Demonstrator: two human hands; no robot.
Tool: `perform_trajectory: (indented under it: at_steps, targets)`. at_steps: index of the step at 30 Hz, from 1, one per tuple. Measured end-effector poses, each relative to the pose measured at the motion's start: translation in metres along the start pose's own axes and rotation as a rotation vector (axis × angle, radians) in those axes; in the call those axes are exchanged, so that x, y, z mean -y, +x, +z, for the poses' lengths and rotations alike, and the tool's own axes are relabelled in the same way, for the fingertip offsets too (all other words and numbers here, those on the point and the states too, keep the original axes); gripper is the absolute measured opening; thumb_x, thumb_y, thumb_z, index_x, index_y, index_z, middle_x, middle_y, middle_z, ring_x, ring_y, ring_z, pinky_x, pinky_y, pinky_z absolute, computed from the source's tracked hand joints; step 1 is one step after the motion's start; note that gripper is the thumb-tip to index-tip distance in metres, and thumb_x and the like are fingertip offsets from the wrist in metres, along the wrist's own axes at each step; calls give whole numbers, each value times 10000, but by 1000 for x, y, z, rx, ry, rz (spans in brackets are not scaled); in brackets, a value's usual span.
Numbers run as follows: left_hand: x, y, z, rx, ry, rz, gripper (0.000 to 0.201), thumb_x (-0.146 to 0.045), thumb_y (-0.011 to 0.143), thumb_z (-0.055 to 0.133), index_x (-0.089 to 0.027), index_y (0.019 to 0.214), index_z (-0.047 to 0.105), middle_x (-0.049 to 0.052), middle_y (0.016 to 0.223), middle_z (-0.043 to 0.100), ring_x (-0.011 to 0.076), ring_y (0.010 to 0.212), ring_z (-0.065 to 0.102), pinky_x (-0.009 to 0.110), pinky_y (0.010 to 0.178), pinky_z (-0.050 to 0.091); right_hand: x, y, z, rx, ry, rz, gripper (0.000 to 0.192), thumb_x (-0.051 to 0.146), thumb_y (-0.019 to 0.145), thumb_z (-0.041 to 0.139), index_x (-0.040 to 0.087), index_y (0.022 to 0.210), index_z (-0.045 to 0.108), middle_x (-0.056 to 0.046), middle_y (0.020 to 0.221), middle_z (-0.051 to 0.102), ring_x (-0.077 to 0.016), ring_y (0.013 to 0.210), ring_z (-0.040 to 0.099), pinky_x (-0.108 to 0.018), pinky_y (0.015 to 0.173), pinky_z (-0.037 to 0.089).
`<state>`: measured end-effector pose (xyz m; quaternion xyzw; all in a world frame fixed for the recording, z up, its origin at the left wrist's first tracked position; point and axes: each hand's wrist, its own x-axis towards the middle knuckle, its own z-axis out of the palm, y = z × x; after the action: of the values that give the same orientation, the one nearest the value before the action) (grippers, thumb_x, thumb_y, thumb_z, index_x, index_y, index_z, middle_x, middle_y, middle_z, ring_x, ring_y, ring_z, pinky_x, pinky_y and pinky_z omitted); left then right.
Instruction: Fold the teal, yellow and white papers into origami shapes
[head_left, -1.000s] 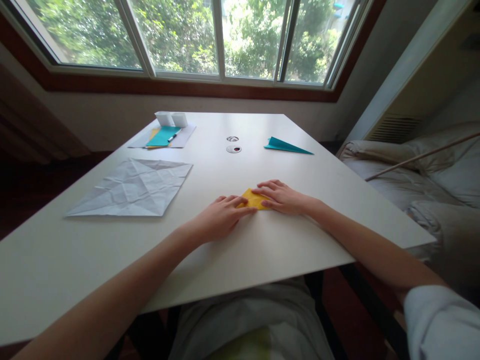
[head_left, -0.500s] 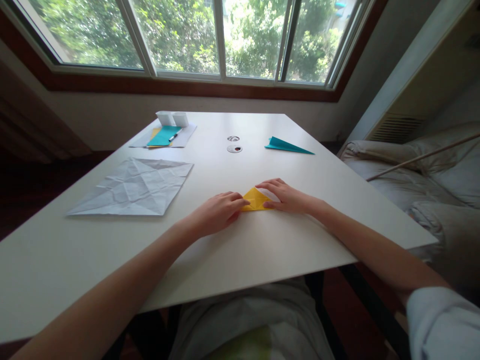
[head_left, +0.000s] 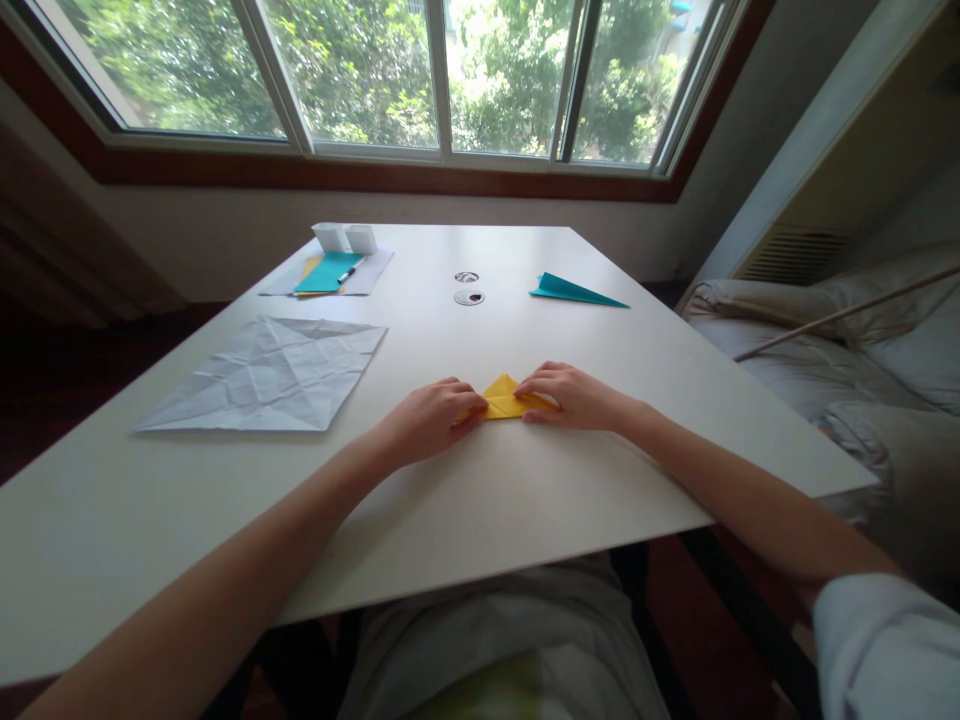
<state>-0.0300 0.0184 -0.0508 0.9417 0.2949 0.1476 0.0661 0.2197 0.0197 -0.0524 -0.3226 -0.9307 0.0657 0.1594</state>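
A small yellow folded paper [head_left: 504, 397] lies on the white table [head_left: 480, 500] in front of me, its peak pointing away toward the window. My left hand [head_left: 439, 415] grips its left end, fingers bent over the edge. At the right end, my right hand [head_left: 574, 397] has the paper between thumb and fingers, and a yellow flap shows inside that grasp. Parts of both ends are hidden under my fingers.
A creased white sheet [head_left: 274, 375] lies to the left. Farther back are a teal paper [head_left: 330, 271] with a pen [head_left: 351, 272] on it and white paper boxes [head_left: 360, 238]. A folded teal paper plane [head_left: 577, 291] rests at the back right.
The right side of the paper has been folded over: its white face showed under my right hand before, and now yellow shows there. My left hand has shifted slightly left.
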Motion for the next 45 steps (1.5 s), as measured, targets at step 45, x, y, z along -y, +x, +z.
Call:
perform_trajectory:
  at_steps: [45]
  targets:
    - [-8, 4, 0, -93, 12, -91, 192, -222, 810, 499, -175, 889, 668, 43, 769, 667, 144, 668, 600, 235, 637, 438, 15, 6, 0, -18, -200, 134, 305, 293, 938, 356, 173, 919, 636, -62, 783, 674, -156, 720, 600, -250, 648, 380]
